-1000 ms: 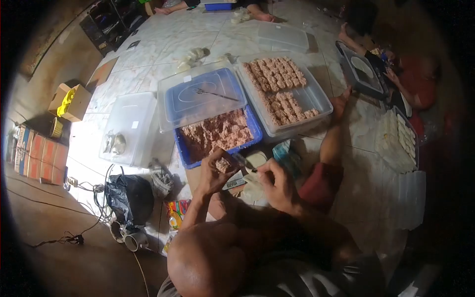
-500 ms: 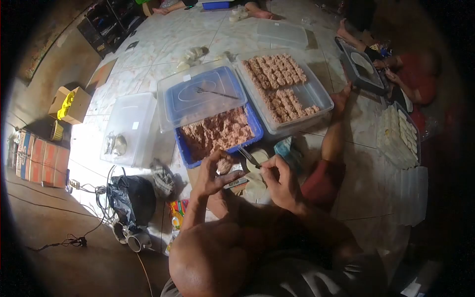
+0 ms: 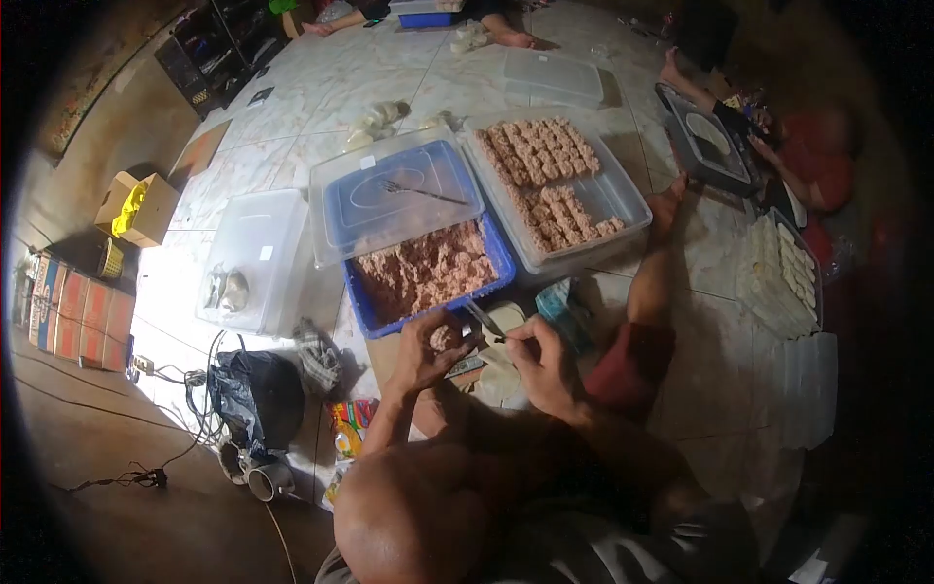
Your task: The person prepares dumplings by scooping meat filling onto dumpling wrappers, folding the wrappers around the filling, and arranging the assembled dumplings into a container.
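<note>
My left hand is curled around a small lump of minced filling, near the front edge of the blue tub. In my right hand, a metal fork is pinched by its handle, its head pointing toward the tub and close to my left fingers. The blue tub holds pinkish minced filling. Pale round wrappers lie below my hands, partly hidden. Right of the tub, a clear plastic tray carries rows of shaped filling pieces.
A clear lid with another fork overlaps the tub's back. A teal packet lies by my right hand. At left are a black plastic bag and cables. A person in red sits at right beside stacked white pieces.
My left fingers have closed more around the lump, and the hand has come slightly lower. The fork stays in my right hand, which has shifted slightly down.
</note>
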`<state>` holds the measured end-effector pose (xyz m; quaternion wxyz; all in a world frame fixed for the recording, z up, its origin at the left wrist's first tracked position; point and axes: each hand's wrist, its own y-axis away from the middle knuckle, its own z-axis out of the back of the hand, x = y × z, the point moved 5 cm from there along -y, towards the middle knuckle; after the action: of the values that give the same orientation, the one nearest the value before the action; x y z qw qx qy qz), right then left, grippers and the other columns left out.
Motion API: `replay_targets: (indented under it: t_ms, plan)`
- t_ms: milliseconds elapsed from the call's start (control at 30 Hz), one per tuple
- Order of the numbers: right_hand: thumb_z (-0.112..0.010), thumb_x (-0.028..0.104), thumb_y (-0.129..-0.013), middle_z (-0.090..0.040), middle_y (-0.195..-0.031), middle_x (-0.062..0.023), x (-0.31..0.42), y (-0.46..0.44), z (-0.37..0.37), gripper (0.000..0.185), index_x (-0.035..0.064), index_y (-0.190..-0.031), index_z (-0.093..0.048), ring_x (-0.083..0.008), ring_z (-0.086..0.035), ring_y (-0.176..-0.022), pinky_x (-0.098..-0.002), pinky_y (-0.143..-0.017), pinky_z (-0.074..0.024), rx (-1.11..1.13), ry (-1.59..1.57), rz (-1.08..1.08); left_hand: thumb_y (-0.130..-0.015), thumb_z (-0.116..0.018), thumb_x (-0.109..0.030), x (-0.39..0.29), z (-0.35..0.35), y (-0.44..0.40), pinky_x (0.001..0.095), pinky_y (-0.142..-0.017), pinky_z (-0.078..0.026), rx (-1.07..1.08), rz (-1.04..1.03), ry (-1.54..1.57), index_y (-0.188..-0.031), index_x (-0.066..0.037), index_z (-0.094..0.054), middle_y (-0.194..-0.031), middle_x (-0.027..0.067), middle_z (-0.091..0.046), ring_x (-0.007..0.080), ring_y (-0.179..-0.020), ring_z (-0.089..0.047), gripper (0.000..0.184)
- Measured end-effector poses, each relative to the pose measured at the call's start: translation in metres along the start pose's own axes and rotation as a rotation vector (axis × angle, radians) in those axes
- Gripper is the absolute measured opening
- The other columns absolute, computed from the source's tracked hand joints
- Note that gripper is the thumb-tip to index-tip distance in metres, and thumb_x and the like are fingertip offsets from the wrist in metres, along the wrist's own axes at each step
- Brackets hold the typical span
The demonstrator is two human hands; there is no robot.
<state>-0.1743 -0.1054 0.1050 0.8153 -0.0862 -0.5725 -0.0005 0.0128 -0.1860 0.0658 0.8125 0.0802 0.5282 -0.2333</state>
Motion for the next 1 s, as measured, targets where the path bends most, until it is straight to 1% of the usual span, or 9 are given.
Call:
replay_targets:
  t_ms: [167, 333, 400, 533, 667, 767, 867, 933, 1000]
  plan:
    - [-0.061, 0.006, -0.095, -0.061, -0.085, -0.0091, -0.011, -0.003, -0.01, 0.008, -0.0011, -0.098, -0.058, -0.0164, -0.06, -0.08, -0.0313, -0.073, -0.0481, -0.017, -0.022, 0.095, -0.071, -0.089, -0.014, 0.01, -0.003, -0.003, 0.0325, -0.079, -0.05, -0.077, -0.102, 0.345, -0.093, -0.003, -0.061, -0.094, 0.0093, -0.067, 0.0142, -0.089, -0.063, 0.037]
    - [-0.063, 0.003, -0.092, -0.059, -0.082, -0.0091, -0.008, -0.004, -0.03, 0.005, 0.0007, -0.092, -0.058, -0.0169, -0.059, -0.078, -0.0332, -0.07, -0.0471, 0.058, -0.003, 0.129, -0.069, -0.092, -0.021, 0.025, 0.004, -0.005, 0.0315, -0.07, -0.05, -0.009, -0.041, 0.071, -0.105, -0.001, -0.059, -0.086, 0.0058, -0.067, 0.0145, -0.08, -0.063, 0.053]
    - [-0.062, 0.005, -0.092, -0.063, -0.082, -0.0165, -0.014, -0.03, -0.023, 0.01, 0.0004, -0.092, -0.054, -0.0354, -0.064, -0.076, -0.0427, -0.066, -0.0478, -0.024, 0.061, 0.23, -0.069, -0.092, -0.021, 0.025, 0.01, -0.012, 0.0299, -0.068, -0.049, -0.063, -0.023, 0.012, -0.11, 0.0, -0.057, -0.081, 0.0051, -0.065, 0.0141, -0.078, -0.062, 0.059]
    - [-0.064, 0.01, -0.091, -0.061, -0.113, -0.0222, 0.004, -0.086, -0.025, 0.024, -0.0013, -0.111, -0.062, -0.0401, -0.06, -0.11, -0.0457, -0.094, -0.0488, 0.017, 0.413, 0.29, -0.077, -0.086, -0.027, 0.013, 0.003, -0.006, 0.0276, -0.068, -0.048, -0.058, 0.036, 0.124, -0.134, 0.002, -0.046, -0.081, 0.0036, -0.058, 0.0132, -0.078, -0.06, 0.076]
    - [-0.063, 0.019, -0.092, -0.059, -0.119, -0.0251, -0.01, -0.081, -0.05, 0.04, -0.0029, -0.125, -0.056, -0.0436, -0.055, -0.118, -0.0484, -0.1, -0.0464, 0.163, 0.426, 0.579, -0.087, -0.072, -0.056, 0.031, -0.013, -0.001, 0.0349, -0.093, -0.052, 0.042, 0.159, 0.563, -0.152, 0.0, -0.031, -0.122, 0.015, -0.059, 0.0215, -0.108, -0.062, 0.096]
    - [-0.064, 0.014, -0.09, -0.061, -0.118, -0.0277, -0.01, -0.087, -0.034, 0.036, -0.0022, -0.121, -0.057, -0.0403, -0.062, -0.11, -0.0479, -0.094, -0.0503, 0.328, 0.469, 0.34, -0.102, -0.058, -0.038, 0.009, -0.02, 0.007, 0.042, -0.102, -0.048, -0.038, 0.03, 1.006, -0.153, -0.001, -0.03, -0.145, 0.0211, -0.048, 0.0274, -0.123, -0.057, 0.068]
    - [-0.065, 0.011, -0.084, -0.064, -0.104, -0.0215, -0.014, -0.119, 0.027, 0.026, 0.0021, -0.108, -0.064, -0.0376, -0.063, -0.1, -0.0455, -0.086, -0.0514, 0.267, 0.376, 0.161, -0.102, -0.059, -0.027, -0.005, -0.014, 0.007, 0.0412, -0.102, -0.048, -0.049, 0.167, 0.619, -0.152, -0.002, -0.032, -0.142, 0.0205, -0.051, 0.0253, -0.125, -0.055, 0.062]
    - [-0.068, 0.013, -0.081, -0.064, -0.106, -0.0201, -0.028, -0.154, 0.082, 0.025, 0.0023, -0.103, -0.065, -0.0382, -0.064, -0.098, -0.0451, -0.084, -0.0511, 0.336, 0.518, 0.1, -0.1, -0.063, -0.016, 0.005, -0.023, 0.015, 0.0375, -0.096, -0.051, -0.142, 0.168, 0.58, -0.137, 0.001, -0.049, -0.126, 0.0178, -0.062, 0.0211, -0.114, -0.061, 0.043]
    - [-0.069, 0.012, -0.078, -0.066, -0.102, -0.0193, -0.047, -0.184, 0.137, 0.023, 0.0036, -0.099, -0.067, -0.0367, -0.065, -0.095, -0.044, -0.084, -0.0509, 0.071, 0.669, 0.181, -0.098, -0.065, -0.013, 0.018, -0.035, 0.02, 0.0336, -0.087, -0.052, 0.059, 0.257, 0.51, -0.113, 0.002, -0.06, -0.105, 0.0115, -0.069, 0.0167, -0.098, -0.064, 0.021]
